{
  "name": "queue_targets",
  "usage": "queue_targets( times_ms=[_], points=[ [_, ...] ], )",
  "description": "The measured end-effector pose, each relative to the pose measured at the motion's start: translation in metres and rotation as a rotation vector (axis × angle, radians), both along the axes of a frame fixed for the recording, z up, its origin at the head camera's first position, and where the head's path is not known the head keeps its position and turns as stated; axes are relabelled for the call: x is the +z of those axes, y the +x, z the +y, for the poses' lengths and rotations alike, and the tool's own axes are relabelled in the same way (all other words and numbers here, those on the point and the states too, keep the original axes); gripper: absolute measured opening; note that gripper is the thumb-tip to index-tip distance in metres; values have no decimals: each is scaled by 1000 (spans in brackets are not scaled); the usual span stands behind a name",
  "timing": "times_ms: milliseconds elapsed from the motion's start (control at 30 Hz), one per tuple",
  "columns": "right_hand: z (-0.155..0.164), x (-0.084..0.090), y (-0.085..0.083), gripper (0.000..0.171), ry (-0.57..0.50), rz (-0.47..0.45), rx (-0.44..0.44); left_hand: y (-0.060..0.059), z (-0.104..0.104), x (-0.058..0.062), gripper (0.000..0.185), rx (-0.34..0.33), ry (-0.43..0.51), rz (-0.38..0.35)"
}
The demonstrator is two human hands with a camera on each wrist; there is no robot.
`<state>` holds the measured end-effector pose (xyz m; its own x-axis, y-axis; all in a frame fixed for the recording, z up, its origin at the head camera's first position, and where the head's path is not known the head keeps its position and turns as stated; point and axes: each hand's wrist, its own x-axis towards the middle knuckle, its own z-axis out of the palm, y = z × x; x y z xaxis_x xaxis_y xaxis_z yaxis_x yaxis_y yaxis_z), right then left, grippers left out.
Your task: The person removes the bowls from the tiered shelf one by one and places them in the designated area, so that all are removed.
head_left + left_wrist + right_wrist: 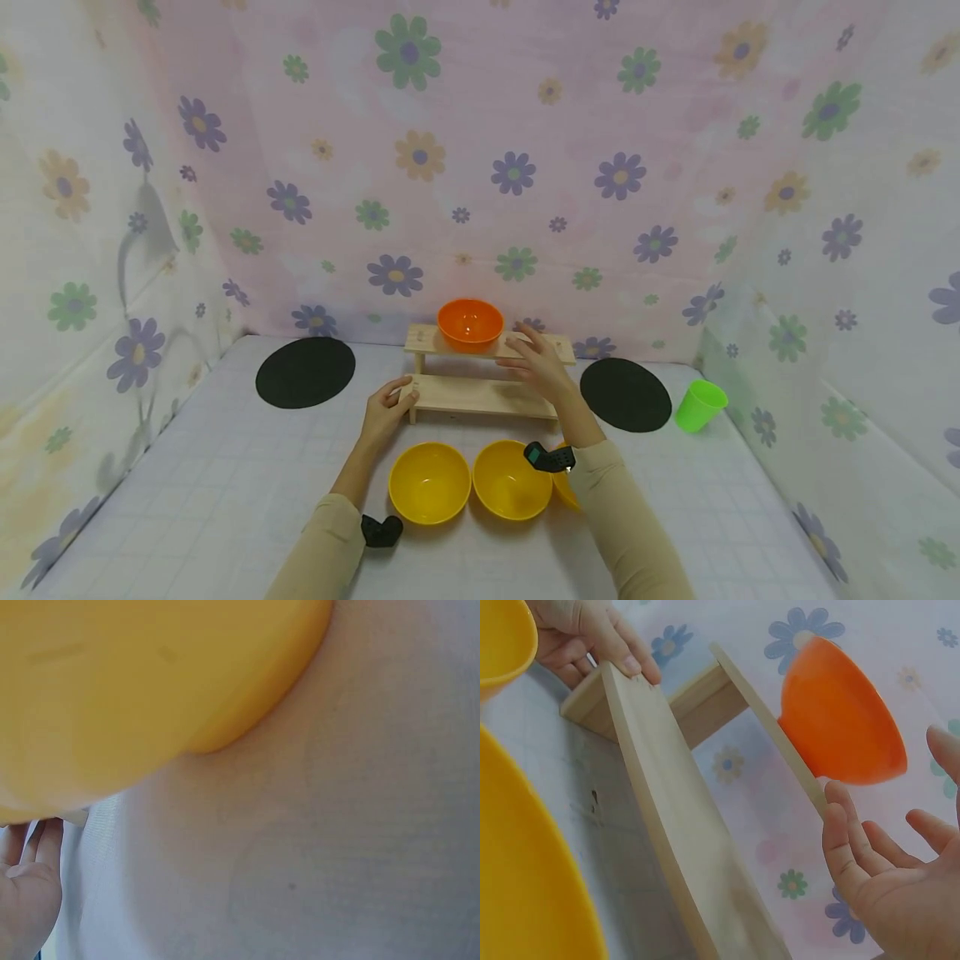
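Note:
A two-step wooden shelf (480, 396) stands mid-table with an orange bowl (470, 323) on its top board. My left hand (396, 400) grips the left end of the lower board; the right wrist view shows this left hand (585, 634) with its thumb lying on the board's end (675, 817). My right hand (525, 354) hovers open with spread fingers at the top board, just right of the orange bowl (840, 720). Seen from its wrist, the right hand (885, 855) holds nothing and its fingertips are close to the top board's edge (772, 735).
Two yellow bowls (430, 482) (512, 479) sit in front of the shelf, and a third (564, 493) is mostly hidden by my right sleeve. Black round mats (305, 372) (626, 393) flank the shelf. A green cup (700, 405) stands at the right. Flowered cloth walls close in three sides.

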<state>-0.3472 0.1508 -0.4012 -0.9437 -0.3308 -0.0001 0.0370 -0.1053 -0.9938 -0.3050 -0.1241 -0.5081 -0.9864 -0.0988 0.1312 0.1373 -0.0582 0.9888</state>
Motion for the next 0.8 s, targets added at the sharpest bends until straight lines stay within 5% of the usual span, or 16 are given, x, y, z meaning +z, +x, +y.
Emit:
queue_targets(
  times_ms=[800],
  points=[
    [-49,0,-11,58,-219,-111,-61,0,0,-1,40,19,-5,22]
  ],
)
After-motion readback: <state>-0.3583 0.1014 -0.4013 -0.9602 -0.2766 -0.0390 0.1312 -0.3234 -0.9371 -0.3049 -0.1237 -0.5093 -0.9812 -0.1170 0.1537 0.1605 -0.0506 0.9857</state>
